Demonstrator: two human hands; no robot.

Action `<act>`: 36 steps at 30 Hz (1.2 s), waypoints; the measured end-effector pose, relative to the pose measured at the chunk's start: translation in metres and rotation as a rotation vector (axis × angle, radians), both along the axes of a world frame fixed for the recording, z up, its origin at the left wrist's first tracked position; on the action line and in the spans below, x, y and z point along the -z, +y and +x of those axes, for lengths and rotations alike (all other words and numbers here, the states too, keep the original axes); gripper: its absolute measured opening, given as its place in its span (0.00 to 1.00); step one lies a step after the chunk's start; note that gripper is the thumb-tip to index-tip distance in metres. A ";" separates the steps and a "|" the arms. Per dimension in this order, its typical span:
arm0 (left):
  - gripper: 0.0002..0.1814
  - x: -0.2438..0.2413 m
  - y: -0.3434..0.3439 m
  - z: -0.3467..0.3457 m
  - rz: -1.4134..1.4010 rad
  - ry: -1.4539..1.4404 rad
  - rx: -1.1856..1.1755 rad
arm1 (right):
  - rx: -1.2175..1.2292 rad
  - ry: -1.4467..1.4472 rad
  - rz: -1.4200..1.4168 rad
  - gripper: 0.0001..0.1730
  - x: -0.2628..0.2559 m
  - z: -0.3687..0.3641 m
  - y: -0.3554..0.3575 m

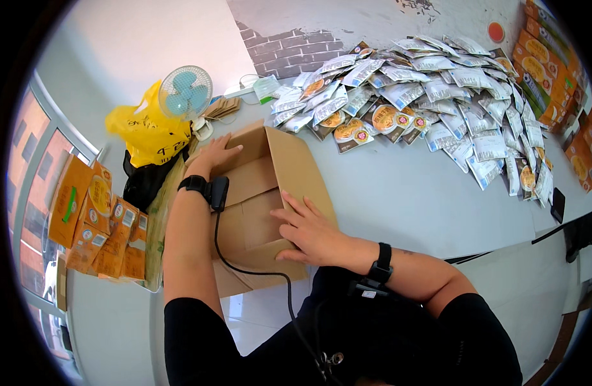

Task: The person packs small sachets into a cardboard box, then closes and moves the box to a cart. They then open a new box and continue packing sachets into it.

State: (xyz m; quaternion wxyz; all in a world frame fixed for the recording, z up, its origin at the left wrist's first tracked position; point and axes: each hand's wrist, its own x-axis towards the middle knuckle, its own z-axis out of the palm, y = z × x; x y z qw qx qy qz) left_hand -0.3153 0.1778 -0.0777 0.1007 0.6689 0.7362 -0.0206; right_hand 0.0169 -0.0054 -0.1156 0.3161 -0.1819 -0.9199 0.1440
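An open cardboard box stands before me near the table's front edge, its inside bare and a seam crossing the bottom. My left hand is on the box's far left edge, thumb toward the inside and fingers along the rim. My right hand lies against the right side near the front corner, fingers spread over the edge. The right flap slants outward, and the front flap hangs down toward me. Each wrist wears a black strap with a small device; a black cable runs from the left one across the box.
Many sealed snack pouches are heaped at the back right, beside stacked orange cartons. A phone lies near the right edge. On the left are a yellow plastic bag, a small fan, a black bag and orange boxes.
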 end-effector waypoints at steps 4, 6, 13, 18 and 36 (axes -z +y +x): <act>0.45 -0.006 -0.003 -0.003 0.072 -0.020 0.044 | -0.003 0.025 -0.010 0.22 -0.002 -0.008 0.002; 0.43 -0.009 -0.008 0.008 0.109 -0.106 0.071 | 0.003 0.025 -0.009 0.22 0.000 -0.012 0.006; 0.32 -0.069 -0.087 0.091 0.122 -0.571 0.323 | 0.066 0.020 0.010 0.25 0.009 -0.029 0.018; 0.30 -0.097 -0.184 0.159 0.275 -0.762 0.557 | 0.072 0.099 -0.029 0.29 0.010 -0.032 0.015; 0.29 0.075 -0.170 0.260 0.077 -1.990 0.065 | 0.436 1.157 -1.310 0.17 0.063 0.151 0.149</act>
